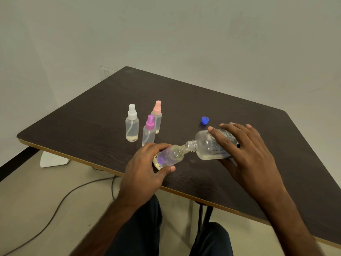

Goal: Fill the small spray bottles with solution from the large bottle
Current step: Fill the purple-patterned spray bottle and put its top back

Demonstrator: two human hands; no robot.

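1. Your left hand [145, 169] grips the uncapped small bottle [168, 157], fingers curled over its body and thumb beneath. You hold it tilted above the near part of the table [239, 111], so its threaded neck points at the supply.
2. Your right hand [245, 152] wraps the large bottle [210, 146], fingers spread across the label and thumb underneath, and tips it almost flat. Its mouth meets the small neck, probably so the solution crosses without spilling.
3. The blue cap [205, 120] lies just behind the large bottle, taken off so it can pour.
4. Farther back stand the purple-topped bottle [149, 133], the white-topped bottle [132, 126] and the pink-topped bottle [157, 117]. They are upright, capped and grouped clear of the pouring, each with a little liquid at the bottom.
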